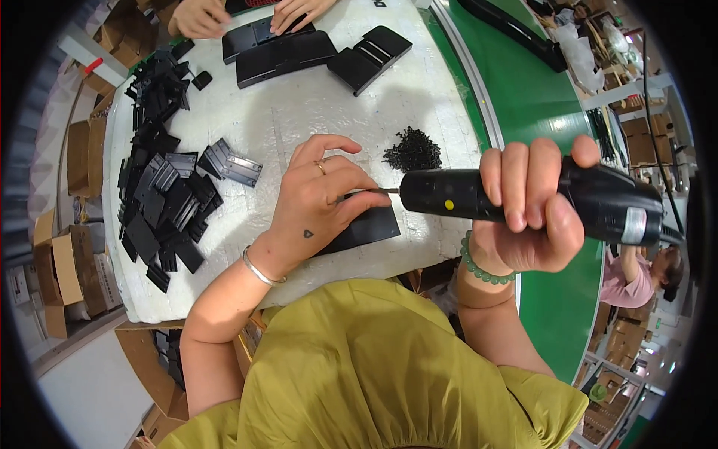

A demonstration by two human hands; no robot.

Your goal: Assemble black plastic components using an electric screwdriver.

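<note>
My right hand [535, 209] is wrapped round a black electric screwdriver [441, 193], which lies level and points left. Its thin metal bit reaches the fingertips of my left hand [310, 191]. There the thumb and forefinger are pinched together at the bit's end; whatever they hold is too small to make out. Below my left hand a flat black plastic panel [366, 230] rests on the white tabletop [284, 120], partly covered by that hand. Beyond the screwdriver is a heap of small black screws [413, 151].
Loose black plastic pieces [157, 202] are piled along the left side. At the far edge stand black panel assemblies [288, 58], with a co-worker's hands [295, 13] on one. A green surface [538, 97] runs along the right. Open cardboard boxes [75, 262] stand at the left.
</note>
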